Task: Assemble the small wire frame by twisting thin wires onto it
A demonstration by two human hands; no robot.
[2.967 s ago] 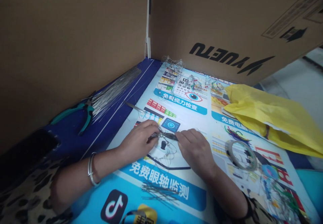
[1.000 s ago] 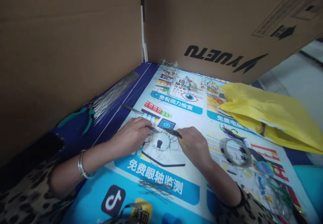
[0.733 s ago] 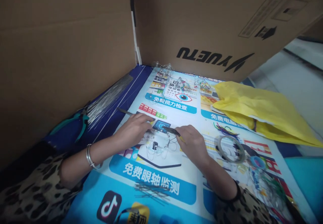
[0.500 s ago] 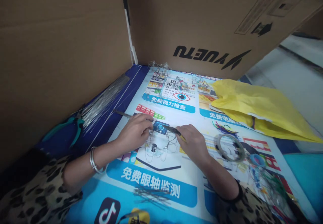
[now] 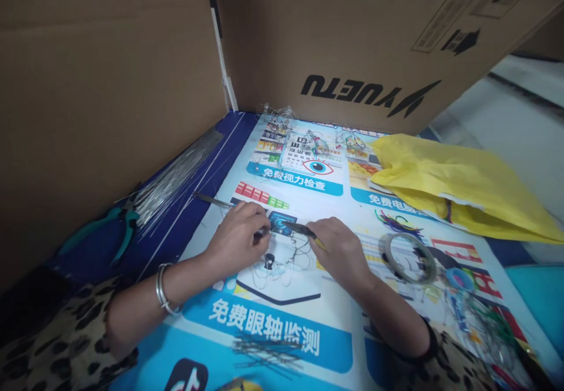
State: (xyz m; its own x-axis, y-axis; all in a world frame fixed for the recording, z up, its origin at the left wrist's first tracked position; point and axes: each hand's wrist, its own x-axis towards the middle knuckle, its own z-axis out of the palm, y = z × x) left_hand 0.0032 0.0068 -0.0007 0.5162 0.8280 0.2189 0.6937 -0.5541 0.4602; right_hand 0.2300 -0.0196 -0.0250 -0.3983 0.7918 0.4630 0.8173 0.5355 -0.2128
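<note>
While the right hand (image 5: 338, 251) grips yellow-handled pliers (image 5: 301, 229), the left hand (image 5: 238, 235) pinches the looped wire piece (image 5: 293, 254) beside their tip.

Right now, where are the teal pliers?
In the head view, the teal pliers lie on the left, at the near end of the silvery wires, beside the cardboard wall.

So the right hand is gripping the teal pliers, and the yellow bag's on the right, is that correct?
No: in the head view the right hand grips a yellow-handled tool; the teal pliers lie at left, beside the wires. The yellow bag is indeed on the right.
</note>
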